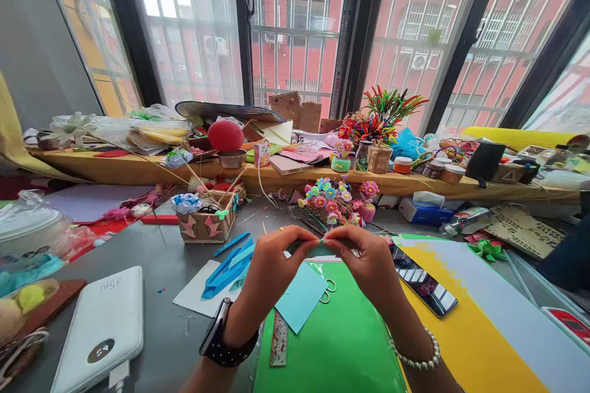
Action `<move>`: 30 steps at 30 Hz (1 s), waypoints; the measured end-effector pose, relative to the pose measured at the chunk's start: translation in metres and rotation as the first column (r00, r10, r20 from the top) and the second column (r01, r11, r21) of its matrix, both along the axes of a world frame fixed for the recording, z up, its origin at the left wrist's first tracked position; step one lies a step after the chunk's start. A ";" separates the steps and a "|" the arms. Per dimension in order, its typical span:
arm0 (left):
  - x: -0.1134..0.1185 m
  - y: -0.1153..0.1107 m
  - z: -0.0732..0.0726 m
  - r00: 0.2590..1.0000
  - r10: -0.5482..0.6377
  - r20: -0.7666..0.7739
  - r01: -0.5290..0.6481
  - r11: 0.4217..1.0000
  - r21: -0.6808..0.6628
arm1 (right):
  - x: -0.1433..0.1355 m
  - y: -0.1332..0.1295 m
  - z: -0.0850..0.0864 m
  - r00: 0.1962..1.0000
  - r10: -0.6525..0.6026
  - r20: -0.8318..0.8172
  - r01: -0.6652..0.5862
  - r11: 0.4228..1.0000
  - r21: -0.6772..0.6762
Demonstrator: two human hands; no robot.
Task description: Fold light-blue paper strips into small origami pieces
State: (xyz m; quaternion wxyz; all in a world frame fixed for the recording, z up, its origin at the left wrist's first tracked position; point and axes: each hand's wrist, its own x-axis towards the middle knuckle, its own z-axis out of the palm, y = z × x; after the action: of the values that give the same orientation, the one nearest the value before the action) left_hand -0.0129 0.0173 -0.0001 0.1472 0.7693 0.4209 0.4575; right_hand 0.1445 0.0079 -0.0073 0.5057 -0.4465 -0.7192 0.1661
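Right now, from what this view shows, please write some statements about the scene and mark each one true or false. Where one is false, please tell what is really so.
1. The left hand and the right hand pinch a small piece between them. True, though it is too small to name.
2. The ruler lies on the yellow sheet. False: the ruler lies on the green sheet.
3. The bracelet is on the right wrist. True.
4. The phone is left of the ruler. False: the phone is right of the ruler.
5. The watch is on the right wrist. False: the watch is on the left wrist.
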 end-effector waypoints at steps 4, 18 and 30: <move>0.001 -0.001 -0.001 0.998 0.042 -0.046 -0.039 0.997 0.072 | 0.001 -0.001 0.000 0.999 -0.045 -0.006 0.044 0.999 -0.015; -0.006 -0.001 0.006 0.998 0.061 0.004 -0.061 0.996 0.064 | 0.007 0.000 0.001 0.993 0.007 -0.117 -0.014 0.998 -0.059; -0.010 0.002 0.007 0.997 0.029 0.069 -0.028 0.999 -0.016 | 0.009 0.003 -0.001 0.964 0.079 -0.254 -0.114 0.986 -0.126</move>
State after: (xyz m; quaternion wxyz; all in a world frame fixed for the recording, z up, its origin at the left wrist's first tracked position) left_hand -0.0224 0.0191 0.0070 0.1610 0.7457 0.4300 0.4827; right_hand 0.1533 0.0111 -0.0080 0.5505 -0.4208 -0.6581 0.2948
